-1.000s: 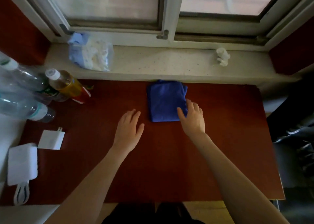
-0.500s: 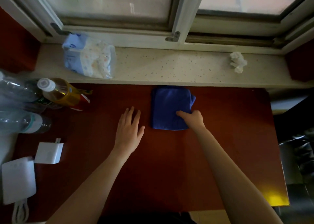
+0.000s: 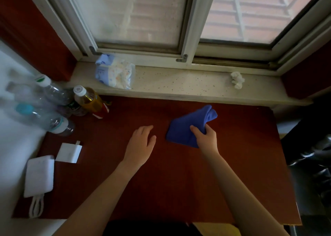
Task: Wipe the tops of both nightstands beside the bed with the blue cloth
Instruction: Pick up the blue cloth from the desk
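I see the right hand (image 3: 206, 137) closed around the near right edge of the blue cloth (image 3: 186, 128), thumb on top and fingers curled under it, so the cloth is bunched and its far corner stands up off the wood toward one o'clock. The cloth's near left part touches the nightstand (image 3: 232, 164), a dark red-brown top, and it sits right of centre, near the back edge under the windowsill (image 3: 179, 85).

My left hand (image 3: 141, 144) holds nothing: palm down, fingers loosely spread, flat over the bare wood just beside the cloth at its nine o'clock, with a gap between them. I cannot tell whether the palm actually presses on the surface.

At ten o'clock on the top stand several plastic bottles (image 3: 44, 106), one with yellow liquid (image 3: 87, 99) and a white cap. At eight o'clock lie a white charger plug (image 3: 69, 152) and, nearer me, a white power bank (image 3: 39, 175) with a looped white cord (image 3: 36, 207) at its near end. On the sill a pale blue plastic packet (image 3: 114, 71) lies at eleven o'clock, and a crumpled white tissue (image 3: 237, 80) at one o'clock.
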Action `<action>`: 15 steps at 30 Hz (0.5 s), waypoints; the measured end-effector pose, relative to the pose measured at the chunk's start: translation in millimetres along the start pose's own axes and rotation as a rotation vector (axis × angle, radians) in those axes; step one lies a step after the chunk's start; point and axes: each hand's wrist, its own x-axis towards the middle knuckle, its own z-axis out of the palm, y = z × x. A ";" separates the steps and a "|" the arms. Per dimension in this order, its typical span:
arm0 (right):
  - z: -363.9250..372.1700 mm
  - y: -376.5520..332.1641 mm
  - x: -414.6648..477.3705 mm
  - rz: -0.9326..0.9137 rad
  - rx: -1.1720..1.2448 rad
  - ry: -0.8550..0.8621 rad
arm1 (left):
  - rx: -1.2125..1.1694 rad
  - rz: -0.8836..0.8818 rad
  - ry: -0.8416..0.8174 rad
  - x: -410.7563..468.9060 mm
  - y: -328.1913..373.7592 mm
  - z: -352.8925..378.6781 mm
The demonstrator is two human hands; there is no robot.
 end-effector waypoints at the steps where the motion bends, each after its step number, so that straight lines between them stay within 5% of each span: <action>1: -7.9 -1.2 -13.1 -0.007 0.025 0.003 | -0.021 0.012 0.011 -12.4 6.4 -4.6; 8: -77.3 25.6 -117.5 -0.020 0.046 0.027 | -0.129 0.059 0.007 -124.7 19.8 5.0; 15: -120.6 109.0 -207.5 0.151 0.094 0.141 | -0.079 0.008 -0.222 -209.6 0.4 35.9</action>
